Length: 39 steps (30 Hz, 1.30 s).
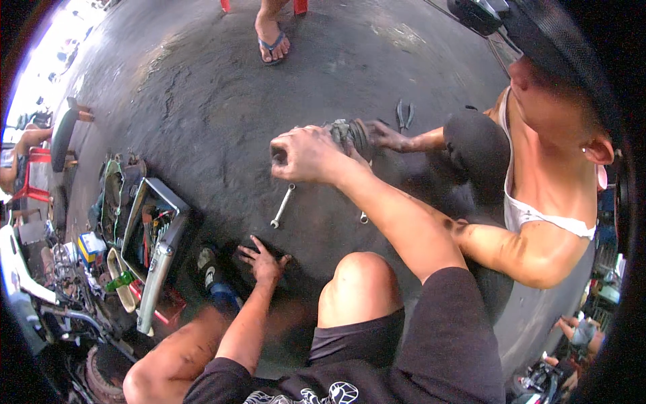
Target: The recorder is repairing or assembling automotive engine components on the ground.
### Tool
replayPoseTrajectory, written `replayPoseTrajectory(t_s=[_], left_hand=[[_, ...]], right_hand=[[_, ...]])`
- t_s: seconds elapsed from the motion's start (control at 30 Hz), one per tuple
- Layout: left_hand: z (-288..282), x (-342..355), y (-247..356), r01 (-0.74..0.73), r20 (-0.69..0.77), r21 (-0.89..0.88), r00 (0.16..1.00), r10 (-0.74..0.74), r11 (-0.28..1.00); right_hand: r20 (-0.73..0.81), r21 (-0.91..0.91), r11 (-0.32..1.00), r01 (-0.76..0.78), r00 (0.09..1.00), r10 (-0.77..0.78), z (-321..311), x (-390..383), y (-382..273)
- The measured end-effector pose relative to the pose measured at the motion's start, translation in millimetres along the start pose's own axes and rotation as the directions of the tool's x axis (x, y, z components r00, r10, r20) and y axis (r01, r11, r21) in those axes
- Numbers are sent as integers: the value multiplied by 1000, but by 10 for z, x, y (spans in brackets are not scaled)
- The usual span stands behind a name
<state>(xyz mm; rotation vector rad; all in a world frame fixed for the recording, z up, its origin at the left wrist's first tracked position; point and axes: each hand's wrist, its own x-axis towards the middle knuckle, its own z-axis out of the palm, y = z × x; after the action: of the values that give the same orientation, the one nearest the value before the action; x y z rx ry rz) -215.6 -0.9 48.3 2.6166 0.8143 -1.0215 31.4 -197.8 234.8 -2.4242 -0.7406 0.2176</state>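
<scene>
My right hand (306,155) is closed in a fist in mid-picture, its knuckles beside a dark, greasy metal part (351,135). Whatever it grips, if anything, is hidden by the fingers. A co-worker's blackened hand (385,137) holds that part from the right; the co-worker's other arm (494,249) passes behind my forearm. My left hand (266,262), smudged with grease, is low over the floor with fingers spread and nothing in it. Between my hands lies a combination wrench (282,207). Under my right forearm, the ring end of another wrench (364,217) shows.
Pliers (405,116) lie on the dark floor (202,108) beyond the part. At left stands an open tool box (176,202) with tools, near a green bottle (120,281) and motorcycle parts (74,316). A sandalled foot (270,44) rests at the far side. The co-worker crouches at right.
</scene>
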Motion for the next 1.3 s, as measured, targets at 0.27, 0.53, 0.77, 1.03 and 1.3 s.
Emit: replayPoseTrajectory(t_s=[0.27,0.53,0.77,1.03,1.3], left_hand=[[124,29,-125,-151,-105,142,980,167,978],[64,-6,-57,-84,-41,73,995,87,994],[152,51,-118,-113,-94,92,988,121,989],[161,57,-124,-131,-81,165,986,146,978],[157,48,-104,-98,-85,137,990,110,986]], right_hand=[[0,16,999,-43,999,43,-4,-3,-41],[43,-4,997,-73,996,74,-24,13,-67],[52,7,998,-65,997,65,-17,0,-78],[47,-9,996,-85,995,85,18,3,-73],[28,23,996,-88,996,87,-28,-1,-93]])
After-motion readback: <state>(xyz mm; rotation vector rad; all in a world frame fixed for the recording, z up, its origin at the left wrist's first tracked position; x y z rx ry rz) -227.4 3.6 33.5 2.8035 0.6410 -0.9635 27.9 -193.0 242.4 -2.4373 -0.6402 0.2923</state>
